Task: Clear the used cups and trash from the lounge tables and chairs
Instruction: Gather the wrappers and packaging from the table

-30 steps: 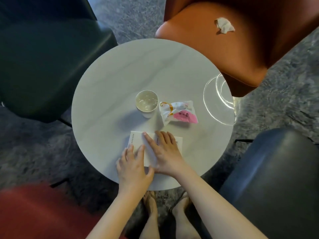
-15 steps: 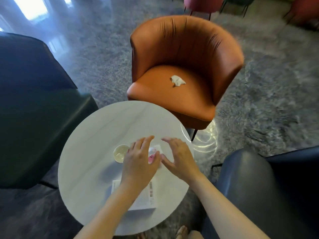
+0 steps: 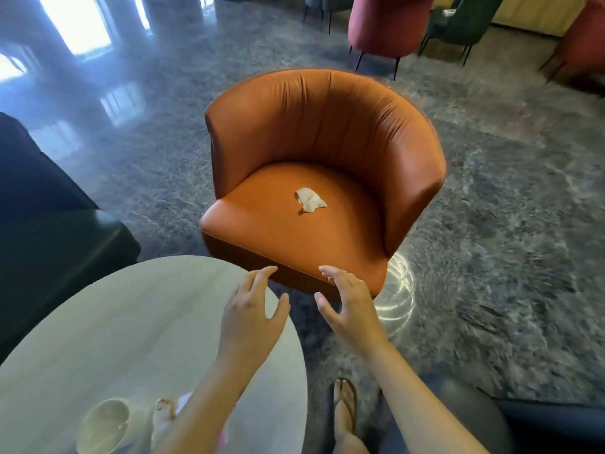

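Note:
A crumpled white tissue [image 3: 309, 199] lies on the seat of the orange armchair [image 3: 327, 132]. Both hands hover empty in front of that chair's seat edge. My left hand [image 3: 253, 314] is over the far rim of the round white table [image 3: 98, 329], fingers spread. My right hand [image 3: 348, 306] is beside it, past the table edge, fingers spread too. At the bottom left a white paper cup [image 3: 104, 425] stands on the table. Next to the cup lies a white and pink wrapper [image 3: 167, 409], partly hidden by my left forearm.
A dark green armchair [image 3: 49, 231] stands at the left, close to the table. Part of a dark chair [image 3: 540, 417] shows at the bottom right. My sandalled foot [image 3: 343, 407] is on the grey floor. Red and green chairs [image 3: 386, 24] stand at the back.
The view has lifted from the table toward the orange chair. Both hands left the white paper on the table and moved forward to the table's far edge, empty. The paper is out of view.

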`<control>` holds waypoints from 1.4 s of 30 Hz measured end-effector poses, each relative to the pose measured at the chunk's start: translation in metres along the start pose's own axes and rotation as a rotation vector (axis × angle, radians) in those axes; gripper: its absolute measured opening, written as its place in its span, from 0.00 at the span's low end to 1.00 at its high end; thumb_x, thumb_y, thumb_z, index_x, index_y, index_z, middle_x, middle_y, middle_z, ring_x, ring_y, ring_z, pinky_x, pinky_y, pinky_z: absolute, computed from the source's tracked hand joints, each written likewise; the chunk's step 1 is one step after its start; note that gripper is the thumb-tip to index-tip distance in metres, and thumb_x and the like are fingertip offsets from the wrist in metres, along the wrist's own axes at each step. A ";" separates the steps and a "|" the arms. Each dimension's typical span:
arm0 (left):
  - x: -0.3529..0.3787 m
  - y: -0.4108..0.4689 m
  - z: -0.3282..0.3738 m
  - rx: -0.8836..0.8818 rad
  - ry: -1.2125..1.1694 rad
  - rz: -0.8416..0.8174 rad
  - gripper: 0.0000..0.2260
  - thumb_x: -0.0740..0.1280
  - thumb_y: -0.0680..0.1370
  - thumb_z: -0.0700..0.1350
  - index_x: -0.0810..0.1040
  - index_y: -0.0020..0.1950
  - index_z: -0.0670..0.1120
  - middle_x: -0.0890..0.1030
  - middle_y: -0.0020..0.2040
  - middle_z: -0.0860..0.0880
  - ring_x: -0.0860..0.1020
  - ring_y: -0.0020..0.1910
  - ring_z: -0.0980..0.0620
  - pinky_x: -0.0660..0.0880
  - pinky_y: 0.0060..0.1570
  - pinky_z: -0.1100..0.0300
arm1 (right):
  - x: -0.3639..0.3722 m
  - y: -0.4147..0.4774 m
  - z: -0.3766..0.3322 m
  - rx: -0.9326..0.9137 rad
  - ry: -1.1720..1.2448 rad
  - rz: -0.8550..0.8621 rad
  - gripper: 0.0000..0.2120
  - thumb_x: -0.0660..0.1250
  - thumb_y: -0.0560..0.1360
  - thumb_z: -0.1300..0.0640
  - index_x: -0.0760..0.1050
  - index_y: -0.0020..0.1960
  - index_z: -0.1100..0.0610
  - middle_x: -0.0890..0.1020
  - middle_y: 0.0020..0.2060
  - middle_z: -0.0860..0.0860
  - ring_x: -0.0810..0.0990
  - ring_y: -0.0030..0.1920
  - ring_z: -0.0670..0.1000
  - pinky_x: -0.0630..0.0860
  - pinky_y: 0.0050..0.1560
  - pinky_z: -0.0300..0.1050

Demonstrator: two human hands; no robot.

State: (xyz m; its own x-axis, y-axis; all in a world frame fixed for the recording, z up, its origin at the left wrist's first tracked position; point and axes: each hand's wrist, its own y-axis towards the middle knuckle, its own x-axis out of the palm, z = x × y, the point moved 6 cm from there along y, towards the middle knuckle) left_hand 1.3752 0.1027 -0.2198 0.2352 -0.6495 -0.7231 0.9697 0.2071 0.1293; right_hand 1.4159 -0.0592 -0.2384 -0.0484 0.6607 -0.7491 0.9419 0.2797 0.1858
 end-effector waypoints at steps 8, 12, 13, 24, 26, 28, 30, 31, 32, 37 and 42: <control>0.098 0.136 0.065 -0.141 -0.040 -0.006 0.19 0.66 0.75 0.48 0.68 0.66 0.49 0.73 0.61 0.48 0.73 0.56 0.49 0.74 0.55 0.52 | -0.057 0.140 0.122 -0.007 -0.003 -0.089 0.20 0.60 0.74 0.48 0.69 0.64 0.53 0.77 0.56 0.48 0.73 0.55 0.46 0.62 0.57 0.39; 0.120 0.183 0.075 -0.164 -0.009 -0.031 0.20 0.65 0.75 0.49 0.67 0.66 0.50 0.72 0.62 0.49 0.73 0.57 0.50 0.75 0.55 0.51 | -0.062 0.197 0.148 -0.033 0.016 -0.095 0.20 0.60 0.74 0.48 0.69 0.64 0.54 0.78 0.56 0.49 0.73 0.55 0.47 0.62 0.56 0.39; 0.124 0.195 0.074 -0.183 -0.010 -0.032 0.20 0.65 0.75 0.49 0.67 0.66 0.50 0.71 0.63 0.49 0.73 0.57 0.50 0.75 0.55 0.51 | -0.060 0.210 0.153 -0.039 0.022 -0.098 0.20 0.60 0.74 0.48 0.69 0.64 0.54 0.78 0.56 0.49 0.73 0.55 0.47 0.62 0.56 0.39; 0.168 0.313 0.037 -0.298 -0.047 0.004 0.20 0.66 0.74 0.47 0.68 0.65 0.49 0.72 0.60 0.49 0.70 0.59 0.50 0.71 0.54 0.56 | -0.007 0.335 0.201 -0.106 -0.012 -0.246 0.23 0.67 0.72 0.51 0.67 0.64 0.54 0.77 0.56 0.51 0.74 0.54 0.52 0.68 0.53 0.45; 0.188 0.345 0.017 -0.350 -0.094 0.007 0.19 0.66 0.74 0.47 0.68 0.65 0.50 0.72 0.60 0.50 0.71 0.58 0.50 0.69 0.50 0.58 | 0.012 0.361 0.220 -0.139 -0.072 -0.291 0.25 0.68 0.71 0.50 0.66 0.65 0.54 0.76 0.57 0.51 0.74 0.54 0.52 0.69 0.54 0.46; 0.211 0.376 -0.006 -0.415 -0.138 -0.001 0.19 0.66 0.74 0.47 0.68 0.64 0.51 0.71 0.59 0.51 0.71 0.57 0.51 0.67 0.46 0.60 | 0.034 0.387 0.243 -0.142 -0.103 -0.328 0.28 0.69 0.70 0.49 0.65 0.67 0.54 0.75 0.59 0.50 0.74 0.57 0.52 0.67 0.54 0.43; 0.234 0.400 -0.030 -0.448 -0.157 0.013 0.19 0.66 0.74 0.46 0.68 0.64 0.52 0.70 0.56 0.54 0.71 0.56 0.52 0.66 0.45 0.61 | 0.061 0.409 0.264 -0.136 -0.112 -0.384 0.32 0.71 0.68 0.49 0.63 0.68 0.53 0.73 0.63 0.50 0.72 0.60 0.52 0.66 0.57 0.44; 0.246 0.410 -0.041 -0.463 -0.166 0.014 0.19 0.66 0.73 0.46 0.68 0.63 0.53 0.69 0.55 0.56 0.71 0.55 0.52 0.65 0.44 0.61 | 0.075 0.419 0.275 -0.124 -0.116 -0.415 0.33 0.72 0.68 0.49 0.62 0.69 0.53 0.72 0.64 0.50 0.71 0.61 0.52 0.66 0.58 0.44; 0.258 0.418 -0.053 -0.485 -0.178 0.007 0.20 0.67 0.73 0.45 0.67 0.63 0.54 0.68 0.54 0.57 0.71 0.55 0.52 0.65 0.45 0.61 | 0.090 0.427 0.284 -0.111 -0.118 -0.446 0.34 0.72 0.68 0.49 0.61 0.69 0.52 0.71 0.64 0.49 0.70 0.62 0.52 0.66 0.59 0.45; 0.320 0.446 -0.114 -0.600 -0.133 -0.042 0.23 0.68 0.70 0.43 0.69 0.64 0.48 0.72 0.60 0.47 0.71 0.59 0.44 0.68 0.54 0.54 | 0.165 0.454 0.328 -0.063 -0.041 -0.569 0.37 0.73 0.66 0.51 0.60 0.70 0.54 0.70 0.64 0.52 0.69 0.62 0.54 0.69 0.58 0.49; 0.372 0.460 -0.158 -0.694 -0.132 -0.032 0.27 0.69 0.70 0.42 0.67 0.68 0.47 0.71 0.64 0.44 0.68 0.64 0.44 0.65 0.59 0.56 | 0.231 0.461 0.372 0.014 0.014 -0.622 0.43 0.74 0.67 0.56 0.53 0.74 0.59 0.64 0.68 0.58 0.70 0.61 0.59 0.72 0.48 0.47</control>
State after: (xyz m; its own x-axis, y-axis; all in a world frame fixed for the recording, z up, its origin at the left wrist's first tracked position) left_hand 1.8988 0.0722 -0.5364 0.2560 -0.7371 -0.6254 0.7205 0.5768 -0.3849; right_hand 1.9628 -0.0365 -0.5623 -0.5936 0.3860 -0.7062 0.7402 0.6063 -0.2908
